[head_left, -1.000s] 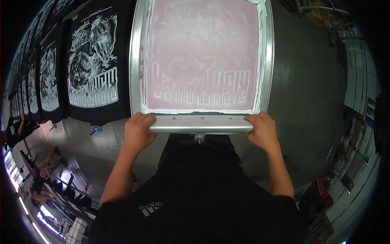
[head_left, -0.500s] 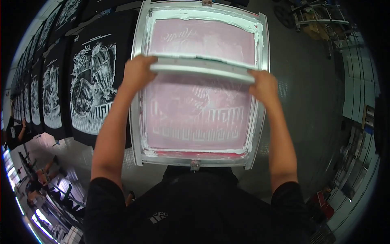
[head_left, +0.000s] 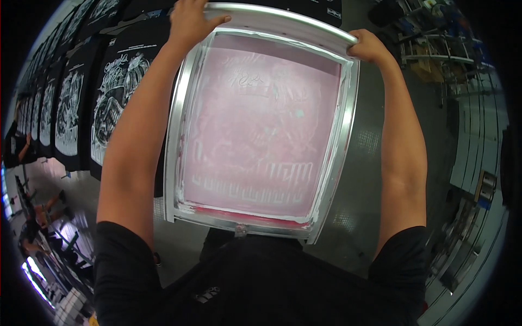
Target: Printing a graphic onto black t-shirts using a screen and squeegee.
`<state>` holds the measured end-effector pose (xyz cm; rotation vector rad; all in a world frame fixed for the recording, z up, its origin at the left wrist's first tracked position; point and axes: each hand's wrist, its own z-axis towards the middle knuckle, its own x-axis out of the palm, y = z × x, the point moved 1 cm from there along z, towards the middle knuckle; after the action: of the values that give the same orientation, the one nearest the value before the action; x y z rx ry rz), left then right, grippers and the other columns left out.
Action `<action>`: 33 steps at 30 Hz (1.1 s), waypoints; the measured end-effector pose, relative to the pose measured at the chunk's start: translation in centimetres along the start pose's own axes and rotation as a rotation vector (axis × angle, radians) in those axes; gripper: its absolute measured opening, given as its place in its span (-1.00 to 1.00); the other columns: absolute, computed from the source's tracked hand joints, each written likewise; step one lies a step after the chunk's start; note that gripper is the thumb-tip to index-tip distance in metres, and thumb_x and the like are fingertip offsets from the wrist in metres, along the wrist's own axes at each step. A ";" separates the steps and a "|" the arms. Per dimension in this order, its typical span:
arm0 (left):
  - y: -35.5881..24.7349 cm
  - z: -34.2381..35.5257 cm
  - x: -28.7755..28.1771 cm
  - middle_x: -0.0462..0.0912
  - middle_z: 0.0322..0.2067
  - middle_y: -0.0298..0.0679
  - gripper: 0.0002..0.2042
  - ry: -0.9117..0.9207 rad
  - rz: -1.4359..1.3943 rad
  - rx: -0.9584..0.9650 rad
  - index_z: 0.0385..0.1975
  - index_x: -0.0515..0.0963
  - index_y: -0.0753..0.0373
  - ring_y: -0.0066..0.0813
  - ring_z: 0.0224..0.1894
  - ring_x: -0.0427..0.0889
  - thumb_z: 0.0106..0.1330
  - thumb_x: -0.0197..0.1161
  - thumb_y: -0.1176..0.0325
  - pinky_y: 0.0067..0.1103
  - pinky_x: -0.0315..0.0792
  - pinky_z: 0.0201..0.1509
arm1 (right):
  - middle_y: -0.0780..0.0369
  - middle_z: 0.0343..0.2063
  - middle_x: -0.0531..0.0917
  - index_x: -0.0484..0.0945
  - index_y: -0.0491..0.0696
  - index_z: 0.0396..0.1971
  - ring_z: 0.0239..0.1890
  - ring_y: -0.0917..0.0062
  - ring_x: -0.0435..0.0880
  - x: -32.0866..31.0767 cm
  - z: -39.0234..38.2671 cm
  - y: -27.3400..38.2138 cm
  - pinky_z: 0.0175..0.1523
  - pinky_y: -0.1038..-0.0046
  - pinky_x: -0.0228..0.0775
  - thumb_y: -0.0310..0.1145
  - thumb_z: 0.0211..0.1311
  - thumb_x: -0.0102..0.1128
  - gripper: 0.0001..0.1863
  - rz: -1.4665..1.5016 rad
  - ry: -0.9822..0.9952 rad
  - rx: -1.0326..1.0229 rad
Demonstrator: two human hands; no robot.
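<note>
Far up the screen, we note right hand clasping squeegee; left hand, cropped above: closure, we cannot tell. Uneven pressure could streak ink.

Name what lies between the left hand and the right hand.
In the head view, a long, silver metal bar spans from left hand to right hand.

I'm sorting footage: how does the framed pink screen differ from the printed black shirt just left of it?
The pink screen has a silvery metal frame; the black shirt shows none. The screen's marks are pale; the shirt's print is stark white. The left forearm hides part of the shirt; the screen is mostly uncovered. Both carry script-like marks.
</note>
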<state>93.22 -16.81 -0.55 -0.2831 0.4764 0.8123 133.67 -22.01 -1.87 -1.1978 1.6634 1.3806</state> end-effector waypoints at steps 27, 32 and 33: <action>-26.4 -37.0 -31.0 0.53 -0.66 -0.40 -0.67 1.293 -1.206 -1.220 -0.49 0.64 0.33 -0.72 -0.57 0.42 0.38 0.26 0.16 -0.62 0.32 -0.48 | -0.04 -0.18 0.70 0.64 -0.10 -0.03 -0.07 0.06 0.65 11.6 -12.1 13.8 0.07 0.29 0.48 -0.57 -0.26 0.05 -0.40 -0.114 0.117 -0.161; -26.4 -37.7 -30.5 0.60 -0.65 -0.29 -0.64 1.252 -1.173 -1.227 -0.48 0.64 0.36 -0.60 -0.58 0.53 0.37 0.25 0.13 -0.54 0.41 -0.45 | 0.10 -0.22 0.66 0.63 -0.02 -0.10 -0.09 0.17 0.60 18.0 -31.5 22.2 -0.01 0.22 0.45 -0.55 -0.12 0.12 -0.54 -0.087 0.049 -0.152; -26.4 -37.7 -30.5 0.60 -0.65 -0.29 -0.64 1.260 -1.171 -1.218 -0.48 0.64 0.36 -0.60 -0.58 0.53 0.37 0.25 0.13 -0.54 0.41 -0.45 | 0.12 -0.28 0.64 0.62 -0.02 -0.14 -0.14 0.19 0.59 19.4 -34.8 23.3 -0.06 0.18 0.44 -0.57 -0.11 0.13 -0.58 -0.071 0.043 -0.158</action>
<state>83.75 -69.00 -15.79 -2.0476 0.7696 -0.4694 107.19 -59.78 -2.80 -1.3714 1.5485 1.4737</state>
